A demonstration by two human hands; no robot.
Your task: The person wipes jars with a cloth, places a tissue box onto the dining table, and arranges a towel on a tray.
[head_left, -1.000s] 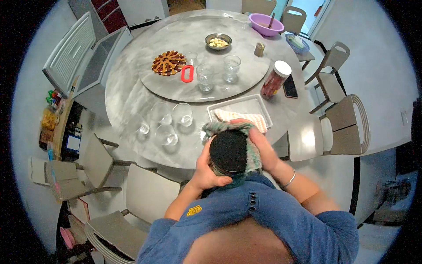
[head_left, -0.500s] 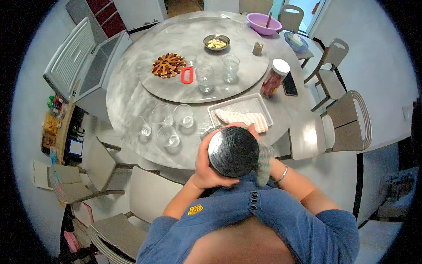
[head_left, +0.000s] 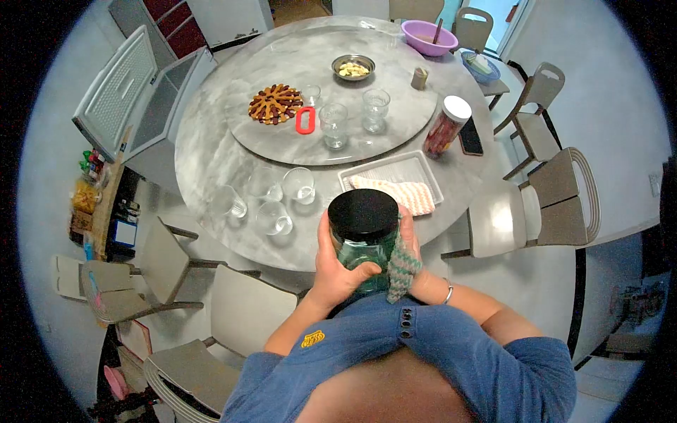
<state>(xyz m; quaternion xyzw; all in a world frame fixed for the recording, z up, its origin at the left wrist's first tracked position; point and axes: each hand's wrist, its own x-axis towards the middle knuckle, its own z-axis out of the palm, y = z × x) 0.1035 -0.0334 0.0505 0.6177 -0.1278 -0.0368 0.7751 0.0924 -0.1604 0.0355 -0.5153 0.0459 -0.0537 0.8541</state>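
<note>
A clear greenish jar (head_left: 357, 255) with a black lid (head_left: 364, 211) is held upright between both hands, close in front of my chest. My left hand (head_left: 330, 266) wraps round its left side, the thumb lying across the front. On the other side my right hand (head_left: 412, 240) grips the jar together with a grey-green striped cloth (head_left: 403, 273), which hangs down between palm and glass. Part of the right fingers is hidden behind the jar and cloth. Just beyond the jar lies a white tray (head_left: 430, 169) with an orange-and-white striped cloth (head_left: 402, 197) in it.
Several clear glasses (head_left: 273, 220) stand front left on the round marble table (head_left: 204, 134). The raised turntable (head_left: 268, 144) carries more glasses, a bowl (head_left: 353, 68), a trivet (head_left: 276, 103) and a red ring-shaped item (head_left: 305, 120). A white-lidded jar (head_left: 444, 130) and phone (head_left: 471, 137) are right.
The jar has tipped from its lid facing me to upright, so its glass side now shows. The striped cloth hangs beside it in my right hand. The view has shifted slightly.
</note>
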